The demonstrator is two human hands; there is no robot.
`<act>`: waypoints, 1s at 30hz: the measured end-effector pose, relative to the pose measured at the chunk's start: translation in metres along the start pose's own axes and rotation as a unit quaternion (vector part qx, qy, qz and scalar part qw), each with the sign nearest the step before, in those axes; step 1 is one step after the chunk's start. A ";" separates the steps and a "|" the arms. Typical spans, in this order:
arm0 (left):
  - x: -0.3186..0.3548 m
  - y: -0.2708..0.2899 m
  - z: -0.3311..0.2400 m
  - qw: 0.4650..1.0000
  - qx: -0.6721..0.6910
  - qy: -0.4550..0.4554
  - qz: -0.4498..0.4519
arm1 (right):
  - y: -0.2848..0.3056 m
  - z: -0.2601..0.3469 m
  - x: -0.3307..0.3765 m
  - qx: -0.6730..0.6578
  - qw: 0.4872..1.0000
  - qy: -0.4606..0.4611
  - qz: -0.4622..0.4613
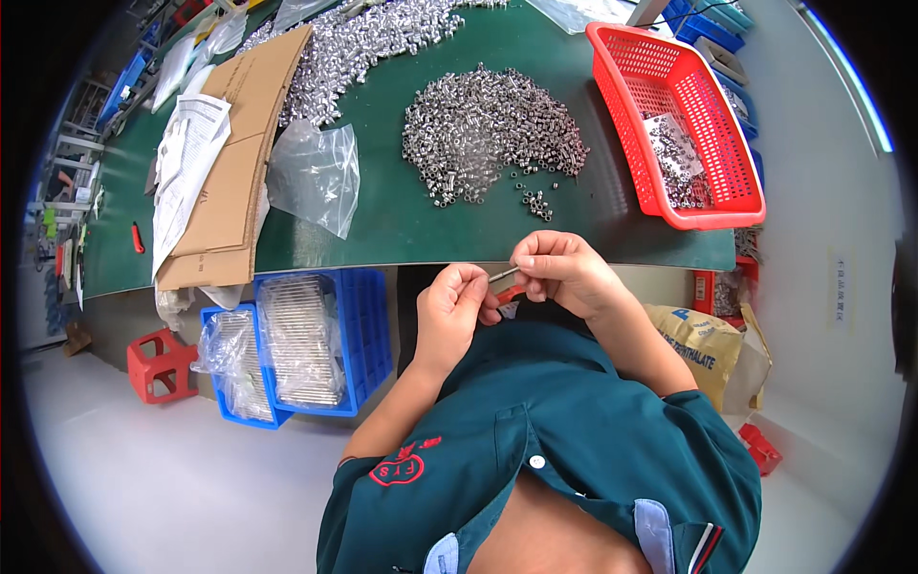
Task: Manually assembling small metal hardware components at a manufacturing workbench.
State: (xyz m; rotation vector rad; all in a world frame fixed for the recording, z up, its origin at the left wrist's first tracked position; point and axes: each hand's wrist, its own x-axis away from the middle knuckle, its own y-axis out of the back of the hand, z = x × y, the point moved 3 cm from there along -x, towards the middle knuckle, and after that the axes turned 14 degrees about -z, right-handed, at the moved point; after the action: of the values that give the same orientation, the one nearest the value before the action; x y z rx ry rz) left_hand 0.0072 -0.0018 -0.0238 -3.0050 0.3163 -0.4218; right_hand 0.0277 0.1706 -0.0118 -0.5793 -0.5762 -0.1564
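Observation:
My left hand and my right hand meet just in front of the table's near edge, both with pinched fingers. Between their fingertips runs a thin, short metal rod, held from both sides. Something orange-red shows below the rod, between the hands; what it is I cannot make out. Beyond the hands, a broad heap of small metal rings lies on the green table. A few loose rings sit apart from that heap, nearer my right hand.
A red plastic basket with some small parts stands at the right. Shiny silver parts spread farther back. Left lie a clear bag, cardboard and papers. Blue crates and a red stool stand below.

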 end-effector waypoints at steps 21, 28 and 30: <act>0.001 -0.009 0.003 0.986 0.115 0.103 0.057 | -0.018 0.019 0.025 0.400 0.767 0.487 -0.122; 0.001 -0.007 0.002 0.979 0.123 0.135 0.094 | -0.017 0.026 0.028 0.412 0.783 0.462 -0.062; 0.002 -0.007 0.000 0.994 0.086 0.054 0.047 | -0.018 0.024 0.029 0.388 0.825 0.405 -0.074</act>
State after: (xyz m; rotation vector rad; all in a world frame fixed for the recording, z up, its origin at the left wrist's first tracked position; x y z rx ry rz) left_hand 0.0105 0.0044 -0.0222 -2.7935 0.4055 -0.5713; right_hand 0.0354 0.1694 0.0297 0.3512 0.1812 -0.2736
